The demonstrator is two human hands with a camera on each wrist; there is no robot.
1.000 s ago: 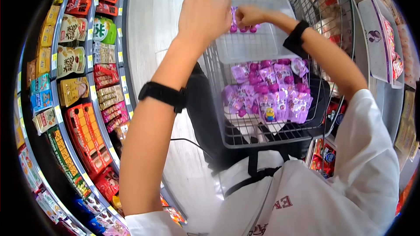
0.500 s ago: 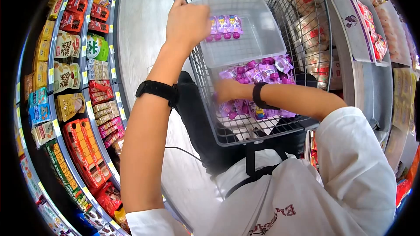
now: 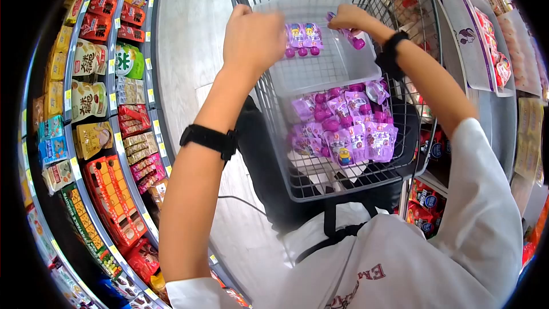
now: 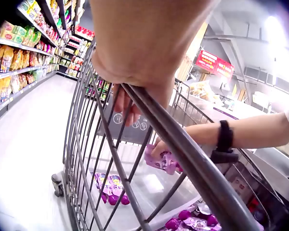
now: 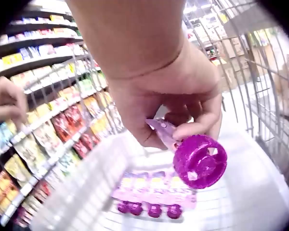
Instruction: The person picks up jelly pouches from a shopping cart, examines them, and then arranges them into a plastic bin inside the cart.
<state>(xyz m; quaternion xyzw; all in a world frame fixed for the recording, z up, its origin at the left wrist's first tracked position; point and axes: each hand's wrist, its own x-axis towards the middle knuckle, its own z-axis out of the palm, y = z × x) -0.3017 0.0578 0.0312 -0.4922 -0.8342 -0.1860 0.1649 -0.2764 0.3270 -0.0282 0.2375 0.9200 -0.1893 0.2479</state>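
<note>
Snack shelves (image 3: 90, 180) line the aisle. Right hand (image 3: 351, 18), arm stretched forward, pinches purple pouch (image 5: 200, 161) over clear bin (image 3: 351, 71). Left hand (image 3: 253, 40) at cart rail (image 4: 183, 156), fingers loosely curled, empty.

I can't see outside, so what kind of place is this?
Probably a supermarket: there's a shopping cart, shelves full of packaged snacks, and price tags along their edges.
</note>
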